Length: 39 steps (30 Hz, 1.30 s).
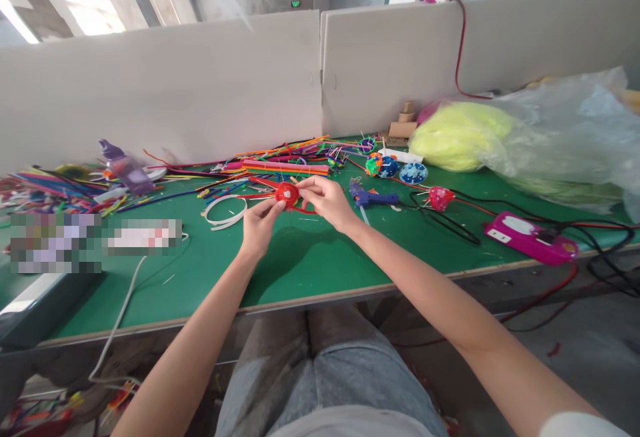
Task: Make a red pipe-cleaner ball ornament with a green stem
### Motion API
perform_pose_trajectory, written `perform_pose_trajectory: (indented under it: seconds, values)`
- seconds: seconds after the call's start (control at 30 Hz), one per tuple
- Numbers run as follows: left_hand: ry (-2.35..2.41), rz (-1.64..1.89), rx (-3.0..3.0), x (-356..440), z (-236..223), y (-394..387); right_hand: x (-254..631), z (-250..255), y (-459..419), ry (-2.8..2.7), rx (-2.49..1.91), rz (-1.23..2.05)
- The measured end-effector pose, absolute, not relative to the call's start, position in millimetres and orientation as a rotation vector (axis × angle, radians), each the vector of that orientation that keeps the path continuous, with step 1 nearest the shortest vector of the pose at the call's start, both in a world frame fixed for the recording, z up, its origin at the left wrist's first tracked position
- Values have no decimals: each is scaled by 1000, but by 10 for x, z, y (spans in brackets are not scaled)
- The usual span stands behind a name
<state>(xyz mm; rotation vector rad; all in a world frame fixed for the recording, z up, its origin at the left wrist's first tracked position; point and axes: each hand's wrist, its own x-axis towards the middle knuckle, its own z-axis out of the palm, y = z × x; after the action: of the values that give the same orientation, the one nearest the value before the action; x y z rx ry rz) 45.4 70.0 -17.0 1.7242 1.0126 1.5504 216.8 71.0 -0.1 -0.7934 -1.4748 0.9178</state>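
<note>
Left hand (260, 225) grip clamped on red ball (287, 194); right hand (326, 198) grip pinching its edge. Best: left steady, right light.

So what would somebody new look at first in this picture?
Probably the bright red round piece, between the left grip and the right grip near the middle. Next, perhaps the big yellow bundle under clear plastic at the back right, then the bright magenta power strip towards the right of the green tabletop.

Red ball (286, 188) partly hidden, sleeve (570, 425) cut off
</note>
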Motion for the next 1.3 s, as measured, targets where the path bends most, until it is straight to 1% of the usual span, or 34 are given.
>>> perform_pose_trajectory:
  seconds: [0.27,0.33,0.5,0.57,0.73,1.3]
  values:
    - [1000,1548,1704,448,-171,698,2187,22,683,-1531,-812,874]
    - [990,1543,1702,449,-163,695,2211,24,695,-1581,-816,754]
    - [928,1466,1713,450,-140,688,2296,53,712,-1805,-726,242]
    - [879,1410,1684,448,-141,686,2319,53,711,-1914,-662,141]
    - [797,1315,1587,449,-158,678,2323,21,688,-2032,-623,103]
    - [793,1291,1619,459,-173,678,2275,-47,668,-2005,-659,35]
